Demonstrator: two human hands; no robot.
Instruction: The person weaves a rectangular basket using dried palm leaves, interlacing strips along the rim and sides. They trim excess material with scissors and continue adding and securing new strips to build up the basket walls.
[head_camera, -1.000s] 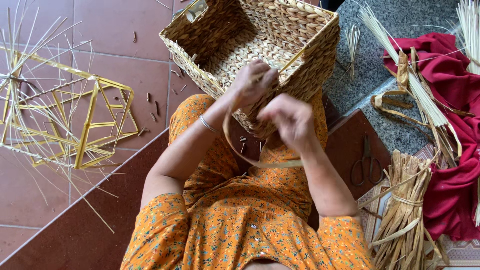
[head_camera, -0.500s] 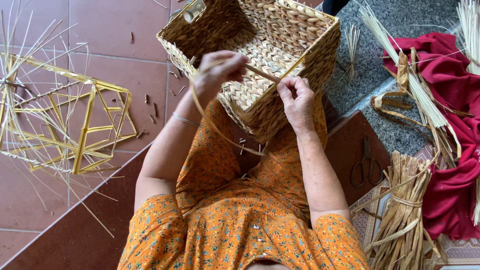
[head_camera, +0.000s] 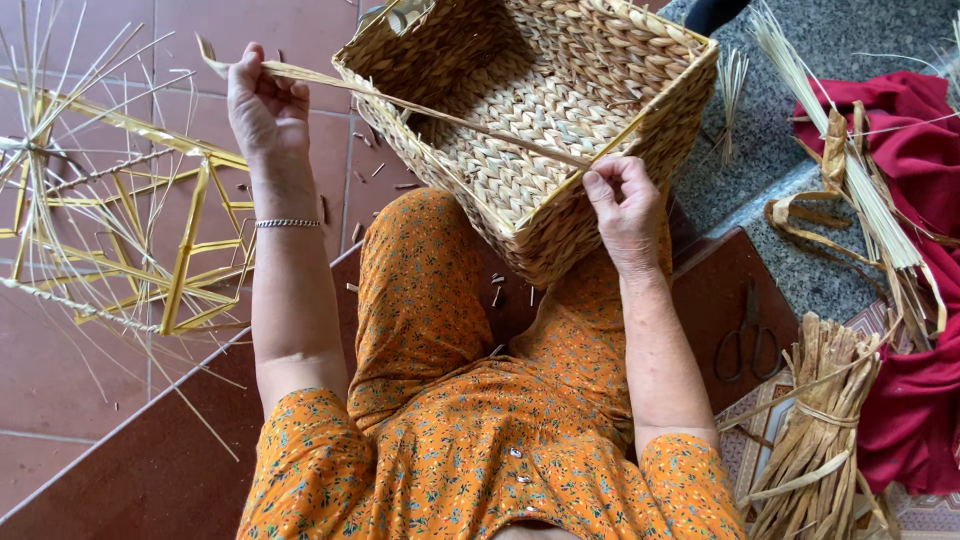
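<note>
On the far left, on the reddish tiled floor (head_camera: 90, 440), lies a spiky open frame of yellow straw and thin pale reeds (head_camera: 120, 230), all angles and loose ends. Just right of it the left hand (head_camera: 262, 105) has swung out wide from where it was half a second ago beside the basket; its fingers (head_camera: 285, 95) are closed tight round the end of a long flat tan fibre strand (head_camera: 400, 100), now drawn taut and nearly straight instead of hanging in a loop over the lap. That looks to me like a stitch being pulled snug. The strand runs across the mouth of the square woven basket of plaited pale-brown fibre (head_camera: 560, 90), which rests tilted on the knees of the orange floral dress (head_camera: 450, 400), its thick braided weave coarse and ridged. The right hand (head_camera: 628, 205) sits at the basket's near rim, fingers pinched on the strand there. Further right, dark scissors (head_camera: 745, 345) lie on a brown step, then a tied bundle of dry tan strips (head_camera: 815, 420) and a crumpled red cloth (head_camera: 910, 260).
</note>
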